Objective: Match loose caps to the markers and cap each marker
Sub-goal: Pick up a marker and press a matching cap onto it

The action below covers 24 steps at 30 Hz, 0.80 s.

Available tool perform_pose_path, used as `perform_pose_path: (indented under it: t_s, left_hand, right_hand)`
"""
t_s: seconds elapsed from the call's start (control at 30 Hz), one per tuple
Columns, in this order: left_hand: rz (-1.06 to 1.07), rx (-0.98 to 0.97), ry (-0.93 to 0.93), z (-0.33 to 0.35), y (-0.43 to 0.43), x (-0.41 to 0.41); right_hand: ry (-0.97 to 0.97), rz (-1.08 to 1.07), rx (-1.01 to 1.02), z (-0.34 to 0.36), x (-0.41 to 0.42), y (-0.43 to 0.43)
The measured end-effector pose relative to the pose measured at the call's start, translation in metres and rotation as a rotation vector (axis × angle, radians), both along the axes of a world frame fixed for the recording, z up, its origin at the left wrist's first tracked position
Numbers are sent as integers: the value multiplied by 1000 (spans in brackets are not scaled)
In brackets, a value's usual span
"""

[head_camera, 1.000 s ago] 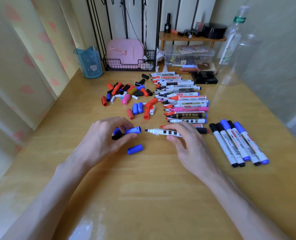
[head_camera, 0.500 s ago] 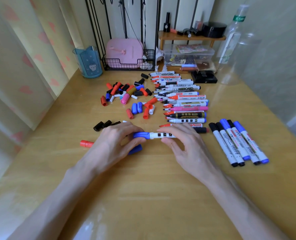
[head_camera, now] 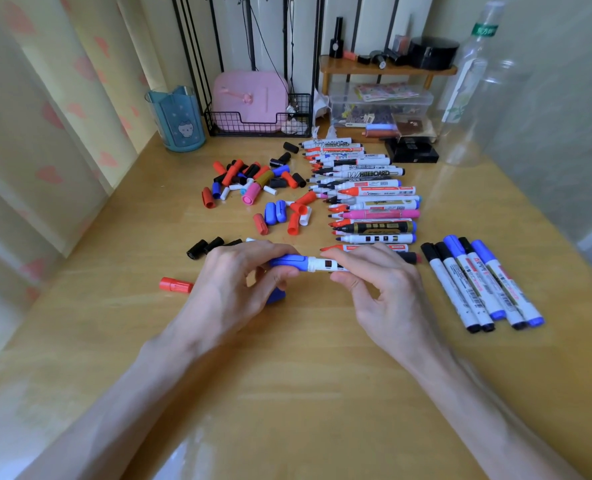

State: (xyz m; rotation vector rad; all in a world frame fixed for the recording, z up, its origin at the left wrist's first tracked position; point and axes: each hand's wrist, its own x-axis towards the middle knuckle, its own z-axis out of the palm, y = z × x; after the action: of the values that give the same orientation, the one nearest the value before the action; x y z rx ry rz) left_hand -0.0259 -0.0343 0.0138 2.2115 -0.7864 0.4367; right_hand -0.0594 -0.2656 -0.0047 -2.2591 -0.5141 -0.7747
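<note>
A white marker with a blue cap on its left end lies level above the table's middle. My left hand pinches the blue cap, and my right hand grips the marker's barrel. A second blue cap lies partly hidden under my left hand. Loose caps in red, black, blue, white and pink lie behind, left of a row of uncapped markers. Several capped markers lie at the right.
Two black caps and a red cap lie left of my hands. A blue cup, a wire basket with a pink case, a small wooden shelf and clear bottles stand at the back.
One second ago the cap and the bare marker tip were apart. The blue cap went onto the tip, and my left hand let several caps fall onto the table at the left.
</note>
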Motion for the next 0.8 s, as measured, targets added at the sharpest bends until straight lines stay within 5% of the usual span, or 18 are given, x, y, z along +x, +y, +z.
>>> perform_pose_path:
  t_s: [0.33,0.8]
  left_hand:
    - [18,-23,4,3,-4,-1]
    - [-51,-226,177,-2,-25,1]
  right_hand:
    - [-39,-27,1,-1,3,3]
    - [184,-141,-45,18,-7,-9]
